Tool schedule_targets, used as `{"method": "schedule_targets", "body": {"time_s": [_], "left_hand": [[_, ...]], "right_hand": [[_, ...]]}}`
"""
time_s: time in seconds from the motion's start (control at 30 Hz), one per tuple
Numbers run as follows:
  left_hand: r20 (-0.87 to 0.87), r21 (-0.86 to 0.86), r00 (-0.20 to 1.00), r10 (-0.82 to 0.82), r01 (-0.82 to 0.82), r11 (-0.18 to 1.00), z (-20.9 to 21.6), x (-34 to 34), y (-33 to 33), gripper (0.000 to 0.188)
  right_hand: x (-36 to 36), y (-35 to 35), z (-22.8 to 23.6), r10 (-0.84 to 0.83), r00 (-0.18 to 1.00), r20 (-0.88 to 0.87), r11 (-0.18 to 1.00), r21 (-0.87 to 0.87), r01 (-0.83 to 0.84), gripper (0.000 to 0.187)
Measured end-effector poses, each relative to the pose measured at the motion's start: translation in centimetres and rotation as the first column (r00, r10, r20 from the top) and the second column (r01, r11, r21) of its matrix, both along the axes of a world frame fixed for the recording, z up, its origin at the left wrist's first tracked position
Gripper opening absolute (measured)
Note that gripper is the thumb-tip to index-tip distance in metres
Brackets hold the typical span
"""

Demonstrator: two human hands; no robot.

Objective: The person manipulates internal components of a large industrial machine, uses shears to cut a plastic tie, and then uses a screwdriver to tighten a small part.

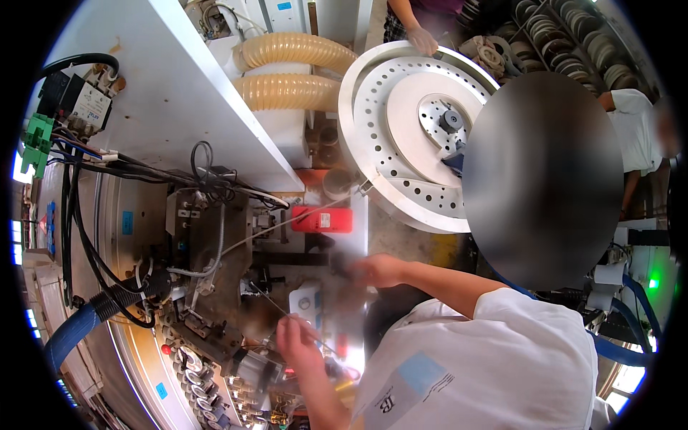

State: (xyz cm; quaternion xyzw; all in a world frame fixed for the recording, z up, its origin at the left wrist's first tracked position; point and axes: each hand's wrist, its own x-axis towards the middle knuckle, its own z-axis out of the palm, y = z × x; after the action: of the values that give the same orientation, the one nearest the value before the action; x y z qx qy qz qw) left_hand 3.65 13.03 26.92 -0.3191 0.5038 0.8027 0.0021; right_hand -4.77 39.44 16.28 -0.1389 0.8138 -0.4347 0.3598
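My left hand point(298, 342) is closed round a thin metal rod point(272, 301), which slants from the dark machine parts down past my fingers. My right hand point(380, 270) reaches in from the right with bent fingers. A dark smear lies at its fingertips, and I cannot make out what it holds. Between my hands sits a pale grey box with a round dial point(305, 303). Beyond them lies a red box with a white label point(322, 219). The lower machine parts near my left hand are partly blurred.
A large white wheel with holes point(358, 122) stands beyond, with another person's hand point(423, 41) on its rim. Ribbed tan hoses point(287, 92) run behind a white panel point(179, 86). Black cables point(75, 229) and several gauges point(193, 380) are at left. Another person point(638, 136) stands far right.
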Motion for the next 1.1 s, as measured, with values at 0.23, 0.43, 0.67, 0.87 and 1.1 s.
{"method": "schedule_targets", "body": {"time_s": [0.23, 0.43, 0.67, 0.87, 1.1], "left_hand": [[0.131, -0.04, 0.991, 0.039, -0.034, 0.999, 0.7, -0.1, -0.9, 0.012], [0.098, 0.146, 0.987, 0.126, -0.14, 0.979, 0.6, -0.8, -2.1, 0.025], [-0.101, 0.537, 0.931, 0.35, -0.245, 0.807, 1.8, -5.2, -4.0, 0.026], [-0.319, 0.543, 0.85, 0.418, -0.197, 0.816, 1.7, -14.0, -6.7, 0.023], [-0.309, 0.528, 0.762, 0.569, -0.36, 0.769, 1.0, -24.5, -11.0, 0.016]], "right_hand": [[-2.9, -3.8, 1.5, 0.088, 0.934, -0.347, 0.994, -0.036, -0.106, 0.023], [-9.3, -11.7, 10.3, 0.066, 0.929, -0.363, 0.96, -0.231, -0.158, 0.022], [-21.0, -25.9, 11.9, -0.212, 0.936, -0.282, 0.843, -0.538, 0.029, 0.032], [-33.5, -37.8, 3.7, -0.213, 0.852, -0.478, 0.903, -0.43, -0.015, 0.047], [-37.1, -40.5, 1.6, -0.039, 0.961, -0.275, 0.916, -0.393, -0.075, 0.068]]}}
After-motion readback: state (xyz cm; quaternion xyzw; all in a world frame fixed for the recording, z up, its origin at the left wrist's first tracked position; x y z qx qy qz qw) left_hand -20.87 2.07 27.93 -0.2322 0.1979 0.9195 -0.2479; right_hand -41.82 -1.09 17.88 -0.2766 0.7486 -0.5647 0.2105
